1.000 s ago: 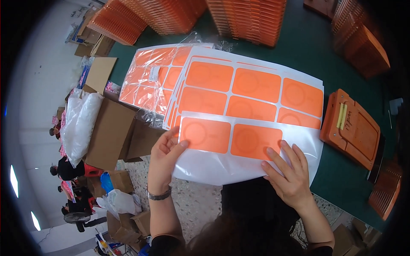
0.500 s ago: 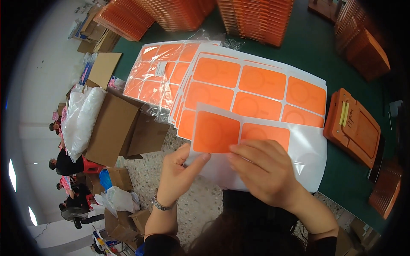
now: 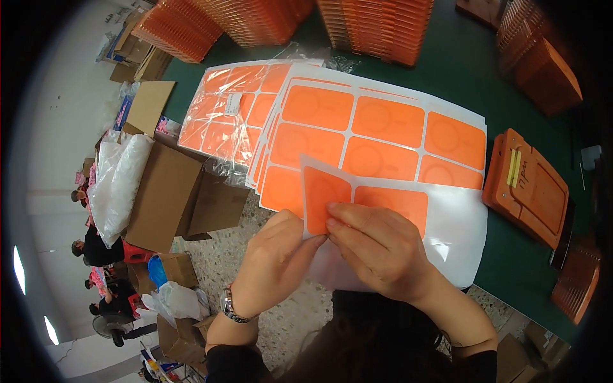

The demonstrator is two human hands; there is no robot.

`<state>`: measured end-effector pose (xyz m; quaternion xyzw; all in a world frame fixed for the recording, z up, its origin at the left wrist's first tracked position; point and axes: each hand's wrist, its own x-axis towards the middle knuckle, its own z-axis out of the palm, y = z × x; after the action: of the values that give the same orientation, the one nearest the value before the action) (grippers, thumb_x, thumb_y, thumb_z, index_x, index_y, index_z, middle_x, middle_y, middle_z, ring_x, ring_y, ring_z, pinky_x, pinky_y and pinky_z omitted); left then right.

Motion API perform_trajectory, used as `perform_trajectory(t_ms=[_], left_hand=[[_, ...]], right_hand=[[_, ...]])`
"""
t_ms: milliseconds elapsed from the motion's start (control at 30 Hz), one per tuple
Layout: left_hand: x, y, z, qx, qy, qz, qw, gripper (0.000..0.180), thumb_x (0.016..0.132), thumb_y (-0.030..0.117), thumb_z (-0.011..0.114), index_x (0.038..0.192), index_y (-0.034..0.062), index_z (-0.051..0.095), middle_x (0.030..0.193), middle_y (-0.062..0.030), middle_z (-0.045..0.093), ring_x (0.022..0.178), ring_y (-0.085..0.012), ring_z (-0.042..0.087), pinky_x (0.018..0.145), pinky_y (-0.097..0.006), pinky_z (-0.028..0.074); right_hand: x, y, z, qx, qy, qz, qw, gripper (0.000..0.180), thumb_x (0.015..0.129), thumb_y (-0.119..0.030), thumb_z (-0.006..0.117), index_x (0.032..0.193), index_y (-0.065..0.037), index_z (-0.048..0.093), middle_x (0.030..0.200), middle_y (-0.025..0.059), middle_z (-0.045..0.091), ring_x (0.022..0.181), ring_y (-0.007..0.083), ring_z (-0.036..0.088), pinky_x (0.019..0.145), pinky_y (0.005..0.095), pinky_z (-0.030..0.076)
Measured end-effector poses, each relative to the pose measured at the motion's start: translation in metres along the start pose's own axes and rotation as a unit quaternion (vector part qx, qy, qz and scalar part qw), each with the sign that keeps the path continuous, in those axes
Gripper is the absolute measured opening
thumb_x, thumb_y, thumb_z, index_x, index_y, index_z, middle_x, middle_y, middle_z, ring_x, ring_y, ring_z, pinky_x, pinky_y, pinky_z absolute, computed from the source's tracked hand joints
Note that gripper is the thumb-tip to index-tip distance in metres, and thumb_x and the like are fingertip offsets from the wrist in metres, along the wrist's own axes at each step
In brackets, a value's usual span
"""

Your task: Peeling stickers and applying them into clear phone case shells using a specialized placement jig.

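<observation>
A sheet of orange stickers with a white backing [image 3: 457, 220] lies over the stack's near edge and my lap. Its left end is bent upward, carrying one orange sticker [image 3: 322, 191]; another sticker [image 3: 399, 205] sits to the right. My left hand [image 3: 271, 255] is closed on the sheet's left edge, its fingertips partly behind it. With thumb and finger my right hand [image 3: 383, 252] pinches at the right side of the bent sticker. Whether the sticker has come off its backing there, I cannot tell. Beneath lies a stack of sticker sheets [image 3: 385, 121].
Plastic-wrapped sticker sheets [image 3: 215, 105] lie left of the stack on the green table [image 3: 456, 76]. An orange plastic case [image 3: 530, 188] is at the right. Stacked orange plastic parts [image 3: 377, 29] line the back. An open cardboard box [image 3: 163, 191] stands left; people sit farther off.
The sheet's left end has been bent up more steeply. My left hand has moved up and right and closed on the edge; my right fingertips have shifted left onto the sticker.
</observation>
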<state>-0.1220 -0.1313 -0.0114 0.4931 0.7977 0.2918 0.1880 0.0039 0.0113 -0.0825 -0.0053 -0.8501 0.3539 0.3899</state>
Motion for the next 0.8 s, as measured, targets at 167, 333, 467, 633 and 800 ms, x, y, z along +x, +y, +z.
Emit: perform_trajectory(t_ms=[167, 333, 467, 633, 800], left_hand=[[0.008, 0.005, 0.002, 0.018, 0.017, 0.037, 0.999, 0.013, 0.083, -0.001, 0.072, 0.081, -0.0014, 0.059, 0.075, -0.0141, 0.056, 0.071, -0.0302, 0.056, 0.061, -0.037, 0.045], [0.009, 0.014, -0.005, -0.008, 0.002, -0.057, 0.998, 0.007, 0.086, 0.002, 0.070, 0.091, -0.0017, 0.066, 0.076, -0.0129, 0.058, 0.071, -0.0262, 0.058, 0.062, -0.033, 0.046], [0.011, 0.015, -0.005, -0.063, 0.020, -0.077, 0.995, 0.012, 0.091, 0.006, 0.068, 0.098, -0.0033, 0.068, 0.076, -0.0105, 0.058, 0.067, -0.0170, 0.057, 0.059, -0.029, 0.044], [0.023, 0.011, 0.000, -0.180, 0.056, -0.133, 0.973, 0.016, 0.095, 0.009, 0.067, 0.100, -0.0059, 0.069, 0.081, -0.0028, 0.065, 0.069, -0.0076, 0.055, 0.057, -0.026, 0.043], [0.031, -0.019, -0.033, -0.221, 0.109, -0.159, 0.956, 0.023, 0.097, 0.008, 0.064, 0.112, -0.0086, 0.068, 0.095, -0.0062, 0.071, 0.082, -0.0062, 0.062, 0.070, -0.021, 0.049]], right_hand=[[0.002, -0.003, 0.004, 0.048, 0.052, 0.070, 0.995, 0.023, 0.075, 0.006, 0.073, 0.097, 0.004, 0.070, 0.103, 0.0172, 0.073, 0.084, 0.0283, 0.073, 0.070, 0.0345, 0.060], [0.006, -0.006, 0.005, 0.105, 0.062, 0.117, 0.986, 0.018, 0.078, 0.007, 0.071, 0.096, 0.003, 0.069, 0.100, 0.0180, 0.073, 0.081, 0.0284, 0.073, 0.068, 0.0332, 0.060], [0.011, -0.008, 0.004, 0.128, 0.071, 0.194, 0.970, 0.009, 0.085, 0.005, 0.067, 0.093, 0.003, 0.065, 0.093, 0.0135, 0.071, 0.077, 0.0210, 0.071, 0.069, 0.0292, 0.057], [0.008, 0.010, -0.025, 0.281, 0.164, 0.337, 0.883, 0.004, 0.093, -0.001, 0.064, 0.094, 0.002, 0.061, 0.088, 0.0072, 0.069, 0.078, 0.0115, 0.067, 0.071, 0.0256, 0.055], [0.029, 0.016, -0.135, 0.133, 0.210, 0.255, 0.934, 0.007, 0.095, -0.003, 0.063, 0.097, 0.003, 0.063, 0.084, 0.0038, 0.067, 0.078, 0.0079, 0.065, 0.071, 0.0225, 0.052]])
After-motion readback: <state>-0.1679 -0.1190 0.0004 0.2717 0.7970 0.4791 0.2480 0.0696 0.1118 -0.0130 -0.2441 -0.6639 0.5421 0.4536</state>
